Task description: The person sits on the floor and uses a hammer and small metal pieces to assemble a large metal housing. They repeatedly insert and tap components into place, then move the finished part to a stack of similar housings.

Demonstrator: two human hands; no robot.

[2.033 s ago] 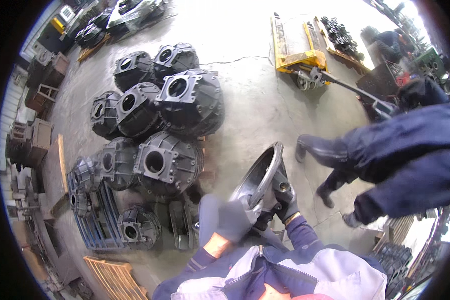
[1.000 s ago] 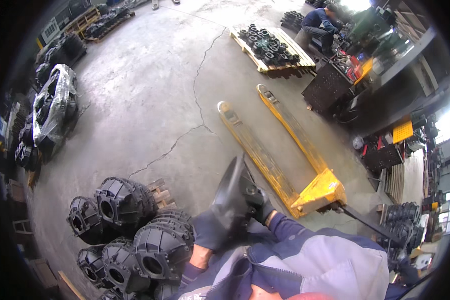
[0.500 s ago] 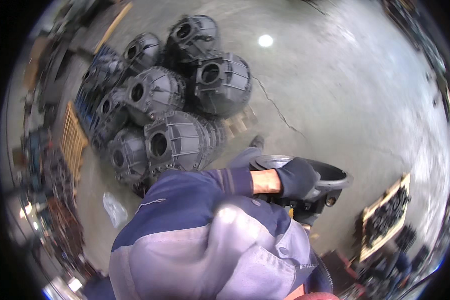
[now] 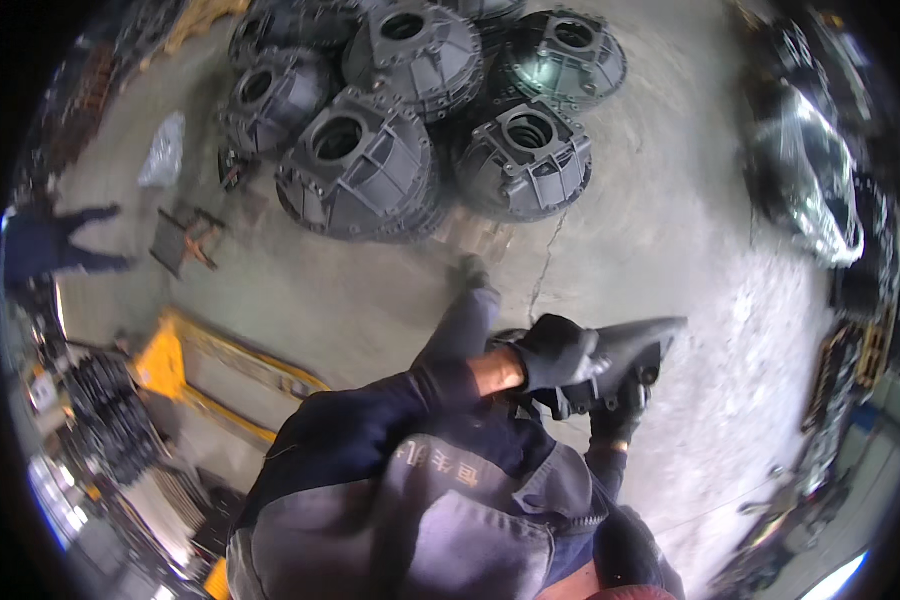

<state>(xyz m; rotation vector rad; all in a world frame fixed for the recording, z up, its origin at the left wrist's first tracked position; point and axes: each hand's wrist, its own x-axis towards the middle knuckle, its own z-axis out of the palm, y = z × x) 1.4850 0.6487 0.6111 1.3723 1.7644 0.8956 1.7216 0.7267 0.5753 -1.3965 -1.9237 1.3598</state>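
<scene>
A dark grey cast-metal bell housing (image 4: 630, 352) is held in front of my body, turned so its flared side points right. My left hand (image 4: 560, 352), in a dark glove, is closed on its near left part, with bare wrist showing below the sleeve. My right hand (image 4: 620, 412), also gloved, grips the underside on the right; its fingers are partly hidden by the part. Beyond my foot stand several similar bell housings, stacked in piles, among them a near one (image 4: 360, 165) and another (image 4: 525, 160) to its right.
A yellow pallet jack (image 4: 230, 370) stands on the floor at left. Behind it are a small stool-like stand (image 4: 188, 240) and a clear plastic bag (image 4: 163, 150). Another person (image 4: 60, 240) is at far left. Plastic-wrapped parts (image 4: 810, 170) line the right side.
My view has turned, so the piles of housings sit higher in the picture and the pallet jack has come in at left. The held housing is tilted differently; both hands still grip it.
</scene>
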